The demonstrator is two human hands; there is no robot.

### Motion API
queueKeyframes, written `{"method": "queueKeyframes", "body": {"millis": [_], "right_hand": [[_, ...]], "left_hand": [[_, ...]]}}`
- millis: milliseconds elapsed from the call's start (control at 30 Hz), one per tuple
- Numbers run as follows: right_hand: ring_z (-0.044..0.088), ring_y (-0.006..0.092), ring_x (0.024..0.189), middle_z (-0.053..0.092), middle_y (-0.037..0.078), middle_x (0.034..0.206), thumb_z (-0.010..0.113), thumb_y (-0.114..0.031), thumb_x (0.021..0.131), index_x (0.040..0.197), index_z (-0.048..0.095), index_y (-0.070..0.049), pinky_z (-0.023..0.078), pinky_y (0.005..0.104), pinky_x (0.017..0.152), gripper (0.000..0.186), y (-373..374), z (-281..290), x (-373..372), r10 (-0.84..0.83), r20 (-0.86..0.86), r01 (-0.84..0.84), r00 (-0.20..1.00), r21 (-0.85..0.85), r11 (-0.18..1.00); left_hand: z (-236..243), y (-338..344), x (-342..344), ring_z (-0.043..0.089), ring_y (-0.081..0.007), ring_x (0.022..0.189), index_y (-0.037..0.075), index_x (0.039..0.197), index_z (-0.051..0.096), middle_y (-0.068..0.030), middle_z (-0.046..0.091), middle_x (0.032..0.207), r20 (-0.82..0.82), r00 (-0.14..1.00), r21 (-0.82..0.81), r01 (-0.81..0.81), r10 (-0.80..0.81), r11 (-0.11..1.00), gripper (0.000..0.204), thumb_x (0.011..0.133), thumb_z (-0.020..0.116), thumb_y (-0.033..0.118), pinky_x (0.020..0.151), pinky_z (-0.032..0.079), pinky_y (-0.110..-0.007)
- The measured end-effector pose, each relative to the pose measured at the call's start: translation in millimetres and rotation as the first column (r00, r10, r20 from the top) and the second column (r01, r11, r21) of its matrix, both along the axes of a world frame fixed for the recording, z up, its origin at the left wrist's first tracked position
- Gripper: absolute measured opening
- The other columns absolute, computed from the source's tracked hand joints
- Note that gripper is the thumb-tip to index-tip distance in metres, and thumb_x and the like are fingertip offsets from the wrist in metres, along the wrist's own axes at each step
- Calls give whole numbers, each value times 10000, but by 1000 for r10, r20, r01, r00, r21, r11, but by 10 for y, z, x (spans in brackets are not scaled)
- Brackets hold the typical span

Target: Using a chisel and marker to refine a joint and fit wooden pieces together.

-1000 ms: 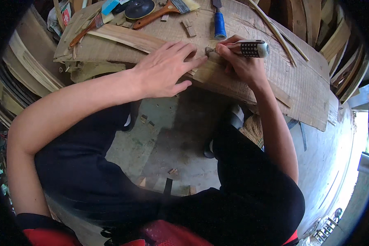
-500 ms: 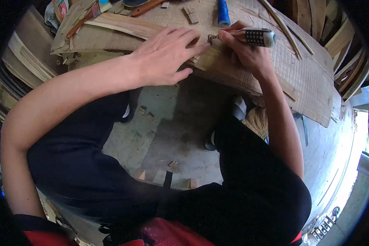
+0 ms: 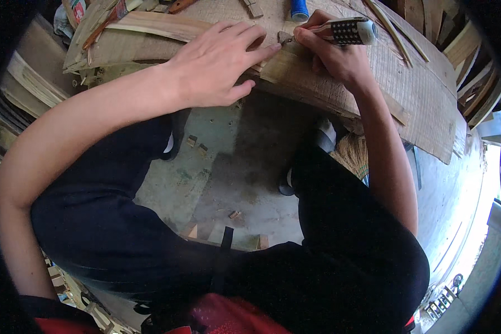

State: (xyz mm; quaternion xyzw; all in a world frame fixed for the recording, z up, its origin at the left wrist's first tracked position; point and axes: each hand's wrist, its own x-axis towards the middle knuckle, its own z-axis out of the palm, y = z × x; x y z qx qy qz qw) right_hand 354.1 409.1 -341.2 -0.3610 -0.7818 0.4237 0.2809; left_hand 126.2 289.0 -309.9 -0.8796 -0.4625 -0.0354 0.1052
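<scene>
Over the near edge of a wooden board, my left hand has its fingers apart. Its index fingertip reaches a thin strip of wood at that edge. My right hand grips a hand tool like a pen. The tool has a black handle with pale dots and a rounded, pale end that points right. A small dark metal piece shows left of the right fingertips, close to the left index finger; I cannot tell if it is the tool's tip.
A blue spool-like cylinder lies behind my right hand. Long wood strips rest at the board's left, beside a brush. Thin sticks lie at right. Stacked planks line both sides. Wood scraps lie on the floor.
The whole view has shifted slightly, so the board and hands appear a little higher. Both hands keep nearly the same pose, and the right one still holds the tool.
</scene>
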Motion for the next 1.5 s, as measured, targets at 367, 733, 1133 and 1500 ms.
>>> {"method": "queueKeyframes", "body": {"millis": [367, 733, 1133, 1500], "right_hand": [[596, 79, 580, 623, 14, 724, 689, -335, 1000, 983, 639, -78, 492, 242, 513, 262, 6, -29, 14, 59, -55, -59, 997, -5, 998], [554, 69, 579, 593, -5, 714, 683, -286, 993, 934, 635, -64, 451, 245, 503, 235, 64, -71, 49, 147, -69, -137, 987, 137, 981], [560, 65, 604, 661, -3, 759, 709, -341, 979, 940, 679, -61, 447, 255, 521, 285, 118, -10, 88, -15, -278, -55, 960, -244, 968], [556, 109, 594, 596, 35, 809, 570, -366, 1057, 1172, 684, -35, 483, 262, 555, 368, -21, 344, 882, -450, -578, 355, 681, -278, 893]], "left_hand": [[-7, -13, 37, 537, -290, 1286, 65, 1431, 542, -152, 548, 1321, -72, 997, 29, -1, 3, 1000, 631, 868, 729, 279, 1086, 435, -433], [-8, -21, 49, 553, -275, 1261, 60, 1436, 548, -145, 557, 1311, -68, 998, 47, 3, 0, 999, 655, 856, 728, 304, 1060, 443, -418], [129, -17, 58, 512, -371, 1246, 64, 1493, 453, -209, 525, 1312, -1, 1000, -62, 5, -5, 998, 766, 823, 749, 288, 1117, 395, -480], [343, 24, -126, 511, -366, 1244, -8, 1374, 541, -188, 548, 1280, 115, 993, -163, -19, 38, 986, 657, 849, 738, 332, 1138, 370, -492]]}}
